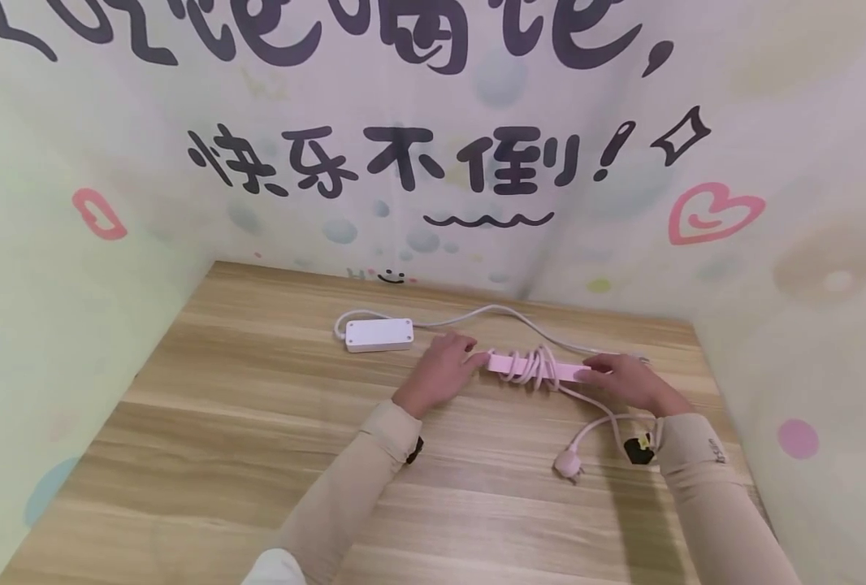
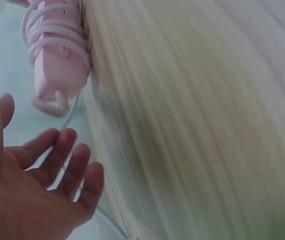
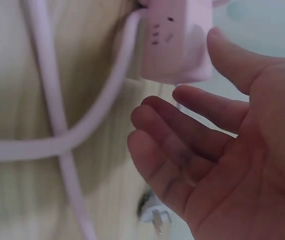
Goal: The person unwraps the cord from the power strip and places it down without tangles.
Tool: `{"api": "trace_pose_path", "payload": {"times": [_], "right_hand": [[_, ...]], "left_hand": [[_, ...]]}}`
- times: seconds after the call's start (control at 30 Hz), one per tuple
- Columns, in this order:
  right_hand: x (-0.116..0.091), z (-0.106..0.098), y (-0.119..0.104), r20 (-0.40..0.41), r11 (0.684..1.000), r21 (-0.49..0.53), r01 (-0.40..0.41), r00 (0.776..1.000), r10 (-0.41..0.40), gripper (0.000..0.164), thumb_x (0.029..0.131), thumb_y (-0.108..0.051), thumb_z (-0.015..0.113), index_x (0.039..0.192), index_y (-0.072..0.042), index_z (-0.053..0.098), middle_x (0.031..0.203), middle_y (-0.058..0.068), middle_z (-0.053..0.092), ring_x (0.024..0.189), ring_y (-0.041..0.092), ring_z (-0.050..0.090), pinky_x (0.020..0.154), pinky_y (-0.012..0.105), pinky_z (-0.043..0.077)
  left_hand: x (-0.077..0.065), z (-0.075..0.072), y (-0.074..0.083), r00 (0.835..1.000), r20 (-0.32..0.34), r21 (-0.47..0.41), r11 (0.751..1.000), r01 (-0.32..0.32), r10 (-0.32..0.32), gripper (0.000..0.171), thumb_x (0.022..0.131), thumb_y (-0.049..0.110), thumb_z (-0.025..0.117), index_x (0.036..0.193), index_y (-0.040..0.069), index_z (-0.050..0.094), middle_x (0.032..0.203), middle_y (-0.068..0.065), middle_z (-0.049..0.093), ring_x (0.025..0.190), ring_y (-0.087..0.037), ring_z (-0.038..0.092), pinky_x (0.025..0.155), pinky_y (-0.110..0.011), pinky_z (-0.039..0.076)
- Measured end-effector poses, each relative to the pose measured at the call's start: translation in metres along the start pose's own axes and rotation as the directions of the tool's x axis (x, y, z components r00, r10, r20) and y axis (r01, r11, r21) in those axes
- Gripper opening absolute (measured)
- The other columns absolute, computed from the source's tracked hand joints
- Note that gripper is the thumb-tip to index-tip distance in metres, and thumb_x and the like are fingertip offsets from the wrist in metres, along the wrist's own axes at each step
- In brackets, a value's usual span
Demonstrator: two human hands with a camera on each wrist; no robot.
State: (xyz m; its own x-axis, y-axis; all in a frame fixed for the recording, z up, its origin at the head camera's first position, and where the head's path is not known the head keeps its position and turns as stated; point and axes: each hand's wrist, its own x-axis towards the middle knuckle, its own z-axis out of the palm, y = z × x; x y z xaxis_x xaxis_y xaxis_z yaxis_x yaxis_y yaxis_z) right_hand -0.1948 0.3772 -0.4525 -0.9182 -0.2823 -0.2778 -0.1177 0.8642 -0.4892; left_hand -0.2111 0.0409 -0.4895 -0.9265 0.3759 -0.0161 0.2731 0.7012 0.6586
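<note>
- Presently, the pink strip [image 1: 575, 372] lies between the two hands toward the right of the table [image 1: 257, 414], its cord [image 1: 533, 368] wound round the middle. Whether it rests flat or is slightly raised, I cannot tell.
- The left hand [image 1: 442, 372] has its fingers loosely parted and holds nothing; its wrist view shows a gap between them and the strip's end. A lift with this hand alone lagging could tip the strip.
- The right hand [image 1: 626, 378] is likewise loosely spread, thumb beside the other end, gripping nothing. Whether the thumb touches is unclear; a pinch by the thumb's edge could let the smooth casing slip.
- The coils look uneven and rather slack, so a pull on the loose run could slide them along the strip or off its end.
- That run crosses itself and passes by the right cuff [image 1: 685, 443]; a sweep of the forearm could snag it and drag the pink plug [image 1: 568, 463], prongs scraping wood.
- Behind the strip runs the white cord [image 1: 502, 308]. Fingers closing low could catch it too, tugging the white box [image 1: 378, 335] out of place.
</note>
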Motion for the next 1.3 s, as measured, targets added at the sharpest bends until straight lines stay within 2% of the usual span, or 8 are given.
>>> {"api": "trace_pose_path", "payload": {"times": [0.13,0.4,0.67,0.83,0.93,1.07,1.2,1.3], "right_hand": [[0.000,0.009,0.000,-0.030,0.999,-0.006,0.032,0.999,-0.032,0.053,0.104,-0.037,0.058,0.134,0.006,0.060,0.125,0.028,0.067,0.118,0.045,0.063,0.099,0.060,0.052],[0.002,0.020,-0.003,-0.088,0.997,0.008,0.082,0.993,-0.081,0.052,0.106,-0.027,0.055,0.137,0.015,0.053,0.130,0.037,0.061,0.121,0.053,0.059,0.104,0.064,0.047],[0.002,0.026,0.000,-0.111,0.998,0.015,0.057,0.992,-0.055,0.049,0.106,-0.026,0.055,0.137,0.012,0.054,0.127,0.034,0.064,0.119,0.050,0.061,0.102,0.062,0.049],[0.001,0.029,0.001,-0.111,0.998,0.039,0.043,0.993,-0.038,0.045,0.105,-0.029,0.057,0.133,0.006,0.060,0.123,0.027,0.068,0.115,0.042,0.065,0.099,0.058,0.052],[0.003,0.031,-0.002,-0.097,0.998,0.057,0.026,0.995,-0.020,0.047,0.106,-0.034,0.056,0.134,0.004,0.060,0.123,0.024,0.069,0.114,0.037,0.065,0.098,0.055,0.052],[0.005,0.034,-0.006,-0.096,0.997,0.076,0.019,0.995,-0.012,0.048,0.106,-0.036,0.056,0.133,0.004,0.060,0.121,0.022,0.069,0.110,0.033,0.065,0.096,0.051,0.052],[0.006,0.037,-0.011,-0.128,0.993,0.104,0.056,0.991,-0.043,0.045,0.104,-0.032,0.058,0.131,0.005,0.061,0.118,0.022,0.071,0.109,0.033,0.066,0.092,0.047,0.054],[0.007,0.038,-0.016,-0.146,0.988,0.133,0.079,0.987,-0.059,0.048,0.104,-0.032,0.059,0.135,0.005,0.058,0.121,0.023,0.069,0.110,0.036,0.067,0.090,0.044,0.056]], "left_hand": [[0.002,0.006,0.003,0.999,0.022,0.006,1.000,0.022,-0.022,0.059,0.107,0.050,0.042,0.141,0.003,0.057,0.135,-0.015,0.062,0.128,-0.034,0.056,0.110,-0.045,0.047],[0.006,0.012,0.002,0.999,0.029,-0.046,0.999,0.021,-0.020,0.046,0.111,0.035,0.037,0.133,0.005,0.065,0.130,-0.014,0.068,0.127,-0.031,0.061,0.111,-0.045,0.048],[0.007,0.021,0.001,0.998,0.048,-0.079,0.996,0.034,-0.030,0.049,0.109,0.043,0.042,0.135,0.009,0.065,0.131,-0.011,0.069,0.124,-0.028,0.063,0.107,-0.045,0.050],[0.004,0.023,0.004,0.999,-0.044,-0.086,0.996,-0.011,0.008,0.040,0.108,0.034,0.050,0.133,0.007,0.067,0.124,-0.012,0.070,0.116,-0.026,0.065,0.101,-0.043,0.054],[0.003,0.021,0.002,0.996,-0.090,-0.111,0.994,-0.008,-0.002,0.037,0.107,0.031,0.053,0.130,0.008,0.069,0.124,-0.013,0.071,0.117,-0.027,0.066,0.102,-0.043,0.054],[0.001,0.020,-0.005,0.995,-0.097,-0.170,0.985,0.016,-0.033,0.036,0.103,0.034,0.060,0.129,0.010,0.071,0.126,-0.012,0.072,0.118,-0.025,0.067,0.103,-0.043,0.055],[-0.002,0.019,-0.011,0.993,-0.103,-0.243,0.969,0.036,-0.063,0.038,0.098,0.034,0.068,0.128,0.011,0.072,0.116,-0.008,0.075,0.098,-0.020,0.067,0.089,-0.038,0.058],[-0.005,0.017,-0.016,0.988,-0.120,-0.296,0.954,0.055,-0.095,0.041,0.095,0.034,0.072,0.128,0.011,0.071,0.112,-0.007,0.075,0.092,-0.018,0.065,0.084,-0.035,0.057]]}}
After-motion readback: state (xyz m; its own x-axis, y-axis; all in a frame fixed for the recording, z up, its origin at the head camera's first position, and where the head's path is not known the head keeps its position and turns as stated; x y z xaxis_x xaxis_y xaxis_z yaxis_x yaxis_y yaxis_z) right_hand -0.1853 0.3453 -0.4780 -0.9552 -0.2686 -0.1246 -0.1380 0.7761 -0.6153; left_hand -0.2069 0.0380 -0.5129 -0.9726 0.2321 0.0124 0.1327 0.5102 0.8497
